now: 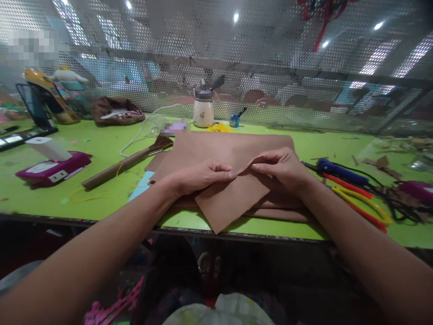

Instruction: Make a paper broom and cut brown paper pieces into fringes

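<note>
Left hand [211,175]: nearly closed, fingers curled, thumb and fingertip pinching the upper edge of the small brown sheet [230,203].
Right hand [282,167]: thumb and forefinger pinched on the same edge, just beside the left; other fingers loosely bent.
Small brown sheet: slanted over the larger brown sheets [209,146], lower corner pointing at me, near the front rim of the table [108,140].
Risk, edge: my judgement, the raised edge could crease crooked or tear if the two pinches pull unevenly, since I grip only a narrow strip.
Risk, lower corner: could bend if I lean in or drag the sheet forward over the rim.
Risk, larger brown sheets: loosely layered, so pressing down could make them slide and carry my work askew.
Risk, blue-handled tool [341,171]: its slim end lies near my right wrist; an outward elbow swing could knock it. Whether it is hot, I cannot tell.
Risk, red and yellow handles [363,203]: beside my right forearm, could snag or be pushed.
</note>
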`<state>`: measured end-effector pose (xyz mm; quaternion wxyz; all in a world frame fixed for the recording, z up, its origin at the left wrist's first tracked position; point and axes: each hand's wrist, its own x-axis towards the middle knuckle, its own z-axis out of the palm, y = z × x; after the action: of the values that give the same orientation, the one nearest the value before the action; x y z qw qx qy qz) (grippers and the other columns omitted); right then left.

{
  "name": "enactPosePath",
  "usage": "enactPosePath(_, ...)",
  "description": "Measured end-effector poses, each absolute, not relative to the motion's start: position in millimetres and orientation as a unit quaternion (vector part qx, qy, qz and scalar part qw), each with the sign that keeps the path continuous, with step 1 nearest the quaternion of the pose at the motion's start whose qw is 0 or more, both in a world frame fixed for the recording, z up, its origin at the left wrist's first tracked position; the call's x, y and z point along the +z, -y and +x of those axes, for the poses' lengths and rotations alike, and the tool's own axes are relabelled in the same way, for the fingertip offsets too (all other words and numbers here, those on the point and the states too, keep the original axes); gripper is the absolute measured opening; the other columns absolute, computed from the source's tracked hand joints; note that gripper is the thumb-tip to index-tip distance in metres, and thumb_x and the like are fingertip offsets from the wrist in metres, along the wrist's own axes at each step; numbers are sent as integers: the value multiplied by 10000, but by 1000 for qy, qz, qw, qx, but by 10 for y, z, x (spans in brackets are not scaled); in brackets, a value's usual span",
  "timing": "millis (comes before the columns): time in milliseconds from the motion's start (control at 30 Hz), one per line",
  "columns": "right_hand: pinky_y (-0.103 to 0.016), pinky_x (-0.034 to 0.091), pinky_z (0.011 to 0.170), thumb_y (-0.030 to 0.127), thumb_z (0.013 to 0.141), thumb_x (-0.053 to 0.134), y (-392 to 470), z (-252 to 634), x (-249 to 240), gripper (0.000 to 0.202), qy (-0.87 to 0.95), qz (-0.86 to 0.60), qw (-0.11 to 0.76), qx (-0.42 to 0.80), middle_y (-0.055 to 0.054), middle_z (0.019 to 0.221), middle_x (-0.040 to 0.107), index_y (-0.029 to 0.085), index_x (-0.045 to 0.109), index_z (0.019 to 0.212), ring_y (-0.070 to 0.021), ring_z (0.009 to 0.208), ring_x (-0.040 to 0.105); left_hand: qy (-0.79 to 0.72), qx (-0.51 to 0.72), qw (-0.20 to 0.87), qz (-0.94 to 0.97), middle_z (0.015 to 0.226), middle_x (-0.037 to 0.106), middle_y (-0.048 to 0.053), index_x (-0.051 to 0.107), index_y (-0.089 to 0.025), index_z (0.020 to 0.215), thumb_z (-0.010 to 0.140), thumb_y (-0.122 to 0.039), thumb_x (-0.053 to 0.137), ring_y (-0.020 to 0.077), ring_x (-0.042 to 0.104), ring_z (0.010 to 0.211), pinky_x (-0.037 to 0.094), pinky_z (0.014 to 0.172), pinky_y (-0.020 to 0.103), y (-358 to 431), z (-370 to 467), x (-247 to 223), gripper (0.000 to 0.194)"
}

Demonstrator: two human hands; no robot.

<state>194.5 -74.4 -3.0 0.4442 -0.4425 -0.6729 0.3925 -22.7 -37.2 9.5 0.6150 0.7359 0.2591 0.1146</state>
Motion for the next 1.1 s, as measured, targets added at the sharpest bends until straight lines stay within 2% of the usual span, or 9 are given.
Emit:
enactPosePath(233, -238, 399, 536, 293, 628, 700, 677, 2037, -69, 132, 616, -412, 487, 462, 14, 632, 625, 186, 684, 705, -102, 550, 529, -246, 129, 637, 719, 570, 426, -43, 458, -149, 654, 764, -408, 516, 52, 370, 463, 299, 437, 168, 398, -224, 120, 288)
enactPosePath(333, -235, 394, 542, 299, 643, 686, 665, 2062, -62, 169, 617, -415, 473, 472, 8, 639, 622, 180, 683, 763, -102, 559, 526, -243, 131, 634, 722, 586, 434, -44, 461, -150, 660, 768, -413, 510, 56, 383, 484, 318, 464, 170, 381, -226, 107, 288)
enactPosePath(500, -248, 399, 594, 300, 656, 662, 688, 2012, -44, 231, 671, -438, 421, 425, -23, 705, 637, 142, 676, 823, -123, 641, 537, -251, 110, 640, 718, 614, 465, -37, 478, -152, 688, 761, -423, 521, 62, 411, 507, 324, 472, 169, 359, -234, 82, 284)
enactPosePath(633, -247, 407, 596, 309, 670, 649, 708, 1943, -44, 204, 681, -439, 423, 407, -16, 705, 641, 150, 677, 795, -119, 637, 541, -269, 100, 650, 704, 637, 485, -27, 519, -148, 735, 760, -429, 527, 68, 427, 525, 323, 471, 169, 357, -232, 80, 283)
enactPosePath(767, -264, 435, 649, 311, 657, 664, 716, 1900, -36, 198, 689, -426, 432, 396, -25, 749, 670, 168, 690, 793, -137, 689, 576, -253, 105, 670, 690, 741, 557, 4, 568, -141, 806, 766, -387, 536, 90, 483, 619, 369, 559, 191, 337, -224, 74, 252)
enactPosePath(967, -295, 458, 708, 289, 633, 680, 710, 1902, -39, 219, 697, -416, 429, 396, -42, 799, 694, 182, 703, 822, -173, 771, 610, -245, 128, 685, 674, 597, 465, -32, 523, -131, 664, 715, -376, 596, 60, 392, 514, 314, 486, 179, 329, -224, 46, 261)
enactPosePath(1100, -270, 446, 642, 254, 635, 676, 711, 1912, -56, 185, 671, -406, 444, 433, -45, 772, 690, 182, 703, 803, -158, 719, 601, -262, 125, 649, 704, 587, 420, -35, 504, -133, 655, 725, -398, 576, 60, 349, 506, 278, 457, 180, 344, -211, 61, 283)
